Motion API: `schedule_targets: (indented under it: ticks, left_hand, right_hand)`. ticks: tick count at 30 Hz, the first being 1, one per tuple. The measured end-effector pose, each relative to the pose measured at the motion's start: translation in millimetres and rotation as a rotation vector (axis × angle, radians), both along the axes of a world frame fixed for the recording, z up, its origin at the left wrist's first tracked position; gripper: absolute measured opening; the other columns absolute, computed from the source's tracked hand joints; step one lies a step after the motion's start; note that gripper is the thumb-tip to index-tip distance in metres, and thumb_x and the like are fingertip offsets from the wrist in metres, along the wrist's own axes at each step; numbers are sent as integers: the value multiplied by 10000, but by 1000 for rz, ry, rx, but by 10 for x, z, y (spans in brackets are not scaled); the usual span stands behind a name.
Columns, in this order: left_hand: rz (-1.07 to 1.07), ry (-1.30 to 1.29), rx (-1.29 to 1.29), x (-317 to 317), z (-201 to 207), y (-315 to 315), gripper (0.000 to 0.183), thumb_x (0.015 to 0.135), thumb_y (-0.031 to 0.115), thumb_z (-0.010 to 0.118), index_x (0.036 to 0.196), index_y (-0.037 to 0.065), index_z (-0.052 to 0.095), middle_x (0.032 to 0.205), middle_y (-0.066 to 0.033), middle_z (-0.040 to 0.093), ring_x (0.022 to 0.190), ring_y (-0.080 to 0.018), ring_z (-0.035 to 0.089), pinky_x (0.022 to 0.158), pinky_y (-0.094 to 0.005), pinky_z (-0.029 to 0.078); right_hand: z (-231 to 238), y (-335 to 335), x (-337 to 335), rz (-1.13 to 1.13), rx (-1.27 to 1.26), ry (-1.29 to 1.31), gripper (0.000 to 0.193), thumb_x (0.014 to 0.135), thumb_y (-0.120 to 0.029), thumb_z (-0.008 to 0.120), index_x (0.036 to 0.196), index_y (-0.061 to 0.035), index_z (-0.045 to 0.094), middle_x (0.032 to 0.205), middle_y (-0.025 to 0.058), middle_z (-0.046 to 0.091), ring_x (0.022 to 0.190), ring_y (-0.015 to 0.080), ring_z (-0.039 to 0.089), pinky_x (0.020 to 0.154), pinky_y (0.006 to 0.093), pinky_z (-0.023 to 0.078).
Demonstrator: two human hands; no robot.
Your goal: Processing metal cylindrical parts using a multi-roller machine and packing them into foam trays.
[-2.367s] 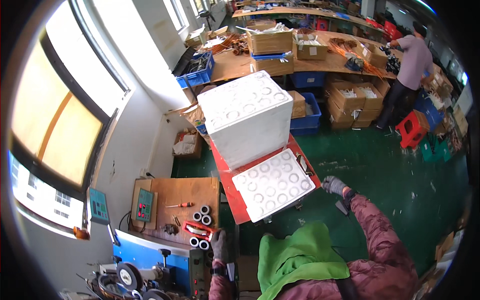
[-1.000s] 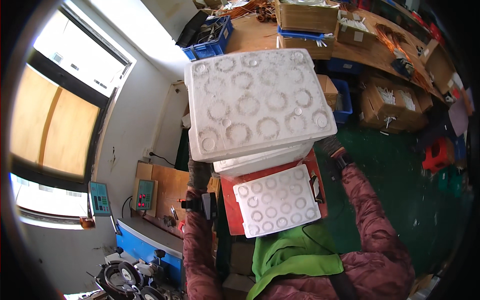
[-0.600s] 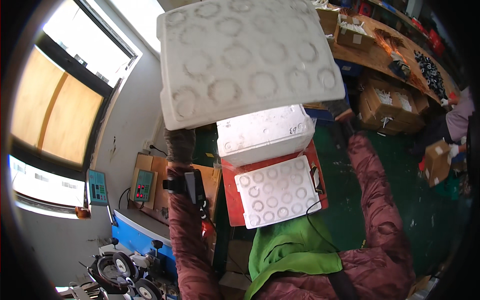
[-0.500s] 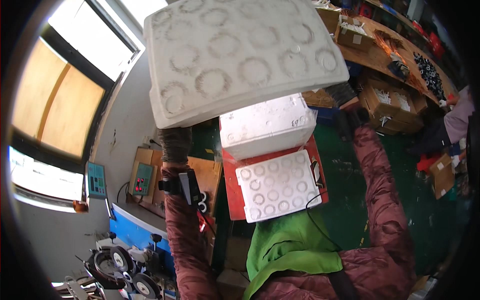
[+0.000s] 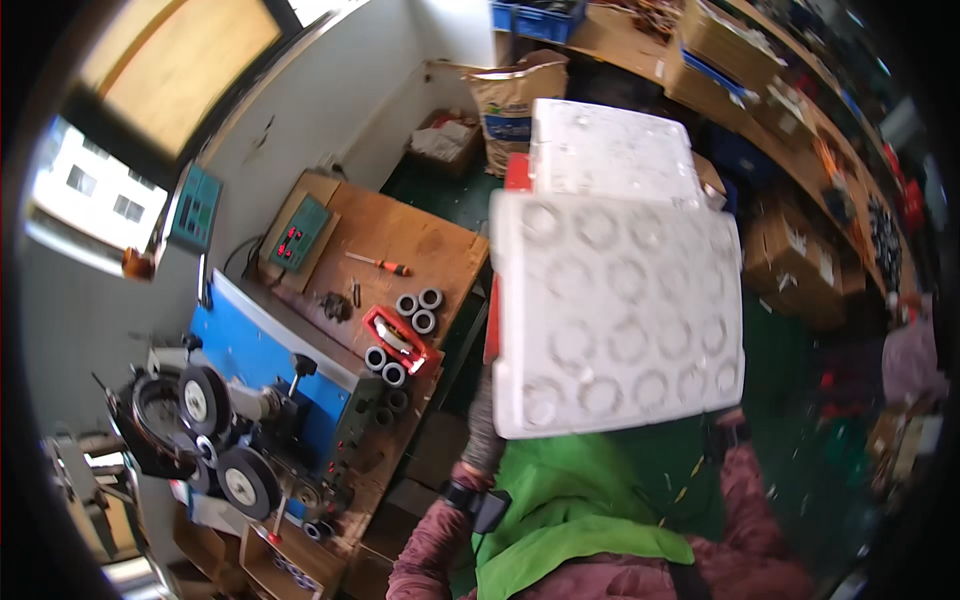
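White foam piece (image 5: 620,310) sits right of left hand (image 5: 484,432), seemingly touching.

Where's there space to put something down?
At the wooden table's far end: a bare patch between the meter, the screwdriver and the far edge. It's crowded toward the blue machine, with rings, a red tool and a metal part. Some floor shows too, right of the foam tray and below the cartons.

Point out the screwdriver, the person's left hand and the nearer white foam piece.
Screwdriver (image 5: 391,267): head view, on its orange handle.
Left hand (image 5: 483,430): head view, on the gray glove; the fingertips are hidden.
Nearer white foam piece (image 5: 620,312): head view, middle of its ring-marked face.
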State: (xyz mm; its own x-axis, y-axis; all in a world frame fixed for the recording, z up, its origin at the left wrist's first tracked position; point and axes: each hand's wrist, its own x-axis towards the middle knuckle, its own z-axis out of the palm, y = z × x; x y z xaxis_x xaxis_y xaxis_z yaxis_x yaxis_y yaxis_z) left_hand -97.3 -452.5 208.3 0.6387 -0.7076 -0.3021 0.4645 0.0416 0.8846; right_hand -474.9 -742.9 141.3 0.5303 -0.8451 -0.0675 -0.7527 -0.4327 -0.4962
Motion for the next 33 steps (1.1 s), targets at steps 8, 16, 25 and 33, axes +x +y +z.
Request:
schedule_targets:
  ticks: [8, 16, 25, 33]
  left_hand:
    - [2, 156, -15, -613, -1323, -41, 514, 968, 323, 413, 1384, 34, 328, 1372, -130, 403, 1274, -219, 360, 1066, -311, 245]
    - [-104, 11, 167, -188, -1515, -428, 547, 977, 356, 379, 1398, 17, 294, 1408, -114, 360, 1306, -187, 310, 1088, -285, 203]
    - [-16, -229, 319, -118, -2090, -583, 406, 914, 245, 458, 1287, 86, 474, 1203, -180, 545, 1137, -327, 490, 966, -392, 374]
    - [-9, -421, 401, -90, -2149, -538, 335, 901, 230, 465, 1163, 51, 573, 1144, -175, 584, 1092, -318, 528, 946, -401, 397]
  right_hand:
    - [-671, 225, -554, -137, 268, 348, 589, 929, -374, 387, 1402, -77, 202, 1416, 89, 265, 1302, 242, 234, 1088, 358, 181]
    - [-1274, -377, -235, -293, 350, 214, 538, 910, -335, 420, 1356, -76, 266, 1336, 102, 337, 1230, 260, 304, 1034, 372, 240]
    - [-1548, -581, 10, -306, 382, 176, 482, 890, -292, 458, 1303, -75, 338, 1245, 116, 417, 1149, 281, 383, 974, 388, 306]
    - [-1682, -540, 28, -327, 413, 150, 434, 872, -254, 491, 1256, -74, 402, 1164, 128, 488, 1076, 299, 453, 921, 402, 365]
